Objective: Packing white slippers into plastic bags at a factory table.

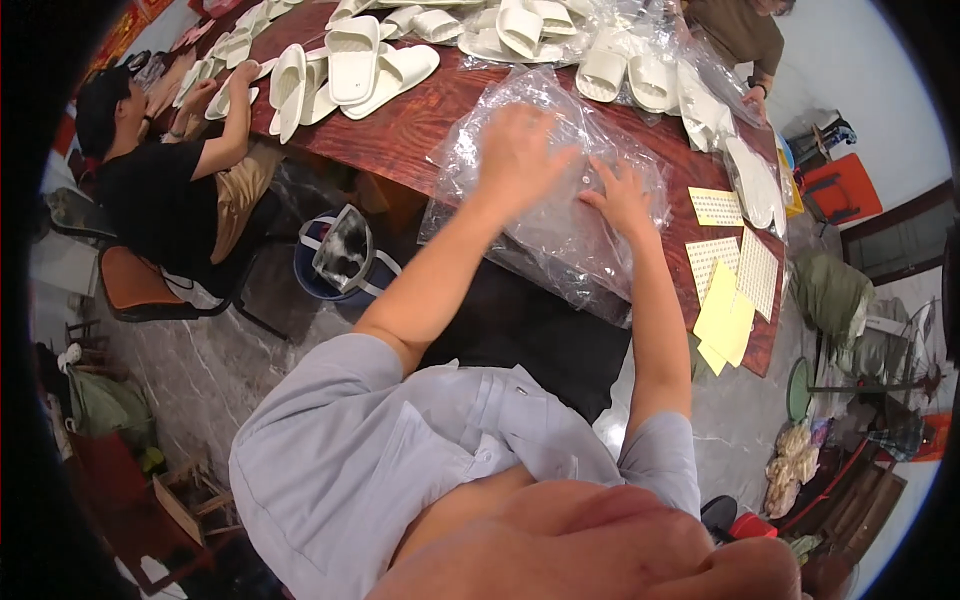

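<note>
Clear plastic bags [575, 240] lie in a pile at the near edge of the dark red wooden table [390, 135] and hang a little over it. Over the left part of the pile is my left hand [520, 158], somewhat blurred, with its fingers stretched out and the thumb apart. My right hand [622, 195] rests on the right part of the bags, fingers spread. Neither hand appears to grip anything. White slippers [385, 75] lie beyond and to the left of the bags. Bagged white slippers [625, 75] lie beyond them to the right.
Yellow sticker sheets [725, 315] lie along the table's right side, near a wrapped white slipper [752, 180]. A co-worker in black [165, 190] sits at the left, handling slippers. Another person [745, 40] is at the far right. A blue bucket [325, 270] stands below the table edge.
</note>
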`<state>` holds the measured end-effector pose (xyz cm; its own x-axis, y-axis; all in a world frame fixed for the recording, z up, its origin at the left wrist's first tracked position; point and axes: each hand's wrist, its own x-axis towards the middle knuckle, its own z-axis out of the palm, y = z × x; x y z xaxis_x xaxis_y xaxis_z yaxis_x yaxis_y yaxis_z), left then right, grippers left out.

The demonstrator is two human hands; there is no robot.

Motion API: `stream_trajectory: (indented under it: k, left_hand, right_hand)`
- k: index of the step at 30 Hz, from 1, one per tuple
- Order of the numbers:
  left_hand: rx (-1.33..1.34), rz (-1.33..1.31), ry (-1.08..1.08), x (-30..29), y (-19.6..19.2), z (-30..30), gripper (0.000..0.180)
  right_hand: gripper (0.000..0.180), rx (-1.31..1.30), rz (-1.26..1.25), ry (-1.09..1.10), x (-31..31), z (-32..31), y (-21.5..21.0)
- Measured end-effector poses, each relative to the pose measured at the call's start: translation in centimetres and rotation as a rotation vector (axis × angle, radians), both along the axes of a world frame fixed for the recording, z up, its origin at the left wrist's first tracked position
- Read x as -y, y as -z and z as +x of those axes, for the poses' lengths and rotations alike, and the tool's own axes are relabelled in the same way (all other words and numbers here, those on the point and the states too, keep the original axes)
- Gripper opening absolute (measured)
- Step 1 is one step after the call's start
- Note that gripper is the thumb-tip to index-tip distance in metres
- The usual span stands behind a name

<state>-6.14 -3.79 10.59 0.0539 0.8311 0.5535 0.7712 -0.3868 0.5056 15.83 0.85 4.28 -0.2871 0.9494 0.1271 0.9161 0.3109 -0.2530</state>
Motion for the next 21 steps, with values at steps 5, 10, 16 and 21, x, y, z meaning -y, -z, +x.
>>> stream_trajectory:
  k: [5,10,16,21]
  left_hand:
    - [-0.044,-0.494,-0.425,-5.2,3.5,-9.2,0.116]
    - [0.135,-0.609,-0.113,-6.9,5.1,-9.7,0.137]
    - [0.171,-0.982,-0.038,-7.7,2.8,-11.3,0.115]
    - [0.268,-0.911,0.138,-9.0,4.3,-11.6,0.080]
  right_hand:
    - [0.071,-0.078,-0.047,-0.067,-0.5,-1.9,0.2]
    - [0.071,-0.019,-0.067,-0.006,-0.2,-0.4,1.1]
    - [0.070,0.014,-0.055,-0.021,0.2,-0.8,0.1]
    - [0.074,0.019,-0.075,-0.007,-0.7,-0.7,0.5]
